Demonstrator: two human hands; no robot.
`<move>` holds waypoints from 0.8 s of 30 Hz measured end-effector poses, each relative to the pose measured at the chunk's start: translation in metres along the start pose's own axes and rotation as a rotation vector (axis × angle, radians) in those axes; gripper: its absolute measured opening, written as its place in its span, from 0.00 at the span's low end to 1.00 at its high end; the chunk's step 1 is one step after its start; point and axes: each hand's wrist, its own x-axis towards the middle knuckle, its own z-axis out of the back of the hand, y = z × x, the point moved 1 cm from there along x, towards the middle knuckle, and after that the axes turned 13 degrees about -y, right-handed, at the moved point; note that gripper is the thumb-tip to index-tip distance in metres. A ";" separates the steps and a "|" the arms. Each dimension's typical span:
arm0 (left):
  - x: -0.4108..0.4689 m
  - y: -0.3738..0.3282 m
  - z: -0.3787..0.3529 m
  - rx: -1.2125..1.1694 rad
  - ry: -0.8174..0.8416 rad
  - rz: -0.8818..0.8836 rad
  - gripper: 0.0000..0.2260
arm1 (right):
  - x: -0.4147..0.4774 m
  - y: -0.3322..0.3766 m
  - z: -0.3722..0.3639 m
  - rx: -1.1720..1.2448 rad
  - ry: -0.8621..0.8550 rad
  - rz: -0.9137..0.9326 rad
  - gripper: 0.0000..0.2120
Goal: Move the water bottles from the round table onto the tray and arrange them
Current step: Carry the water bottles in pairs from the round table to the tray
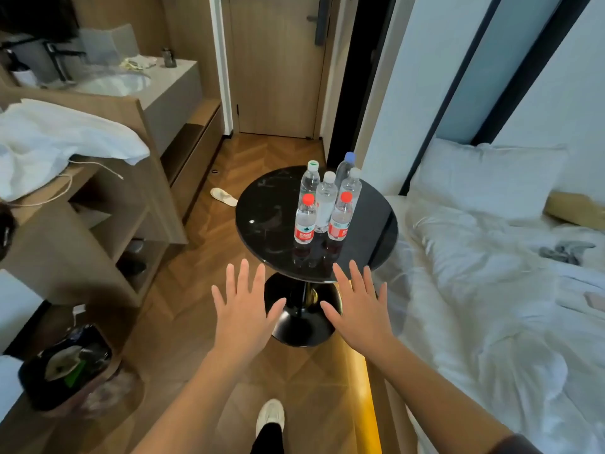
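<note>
Several clear water bottles stand upright in a cluster on the black round table [268,224]. In front are two red-capped bottles, one on the left [305,221] and one on the right [340,217]. Behind them stand a white-capped bottle [325,201], a green-capped bottle [309,178] and a blue-capped bottle [346,168]. My left hand [244,309] and my right hand [360,309] hover palm down with fingers spread, just in front of the table's near edge, holding nothing. No tray is in view.
A bed with white bedding [491,273] lies right of the table. A wooden desk and shelves [98,231] stand at left, with white cloth [59,142] on top. A black bin [65,365] sits lower left. A slipper [224,196] lies on the wooden floor.
</note>
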 end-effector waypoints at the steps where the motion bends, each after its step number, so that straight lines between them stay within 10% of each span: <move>1: 0.017 -0.001 -0.004 -0.004 -0.002 -0.005 0.33 | 0.017 -0.001 -0.003 -0.004 0.001 -0.008 0.35; 24: 0.321 -0.061 -0.055 0.077 -0.075 -0.295 0.34 | 0.308 -0.047 -0.005 -0.065 -0.051 -0.068 0.34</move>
